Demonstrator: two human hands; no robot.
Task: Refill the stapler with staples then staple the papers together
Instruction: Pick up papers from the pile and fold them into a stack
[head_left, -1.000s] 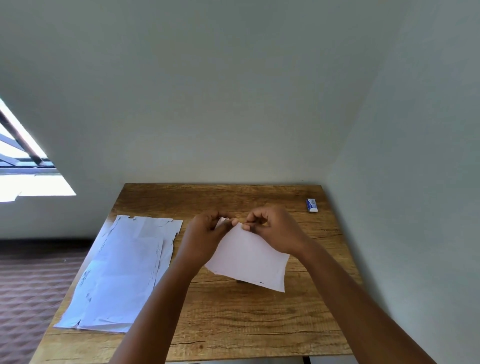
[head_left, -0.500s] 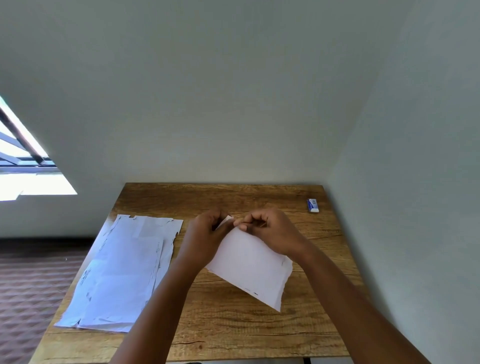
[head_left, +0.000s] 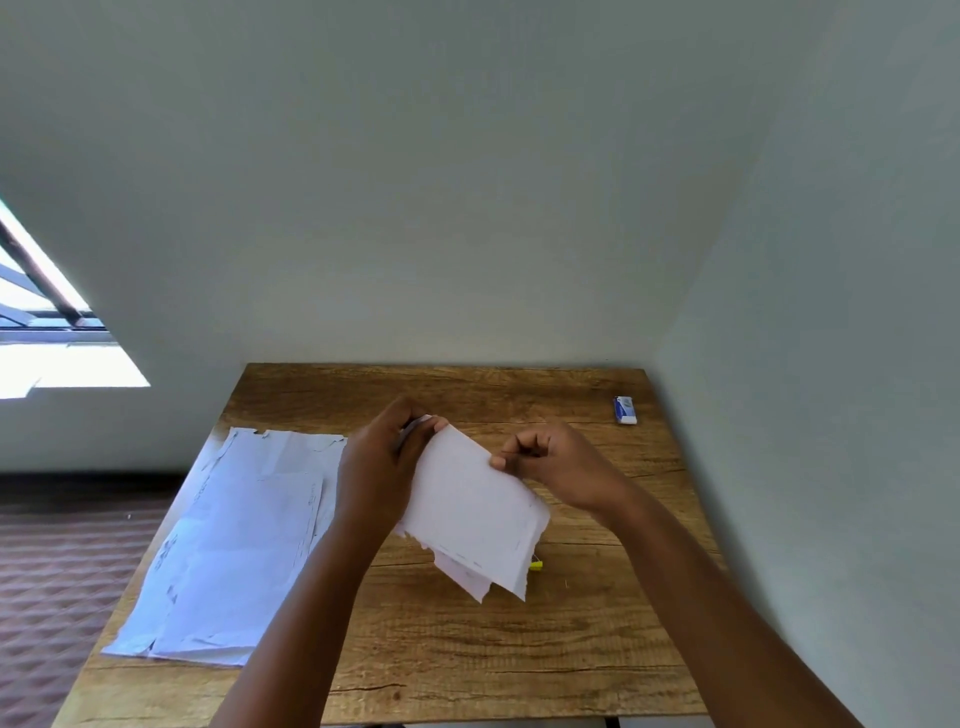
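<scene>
Pinching thin, floppy papers (head_left: 475, 512) aloft above mid-table, left hand (head_left: 384, 467) gripping the top corner, right hand (head_left: 550, 462) nipping the edge — best supported near that corner.

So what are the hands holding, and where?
Small papers. The left hand grips their top corner; the right hand pinches their right edge.

right hand (head_left: 558, 464) slid down sheets (head_left: 475, 512), hands apart, sheets tilted steeper
</scene>
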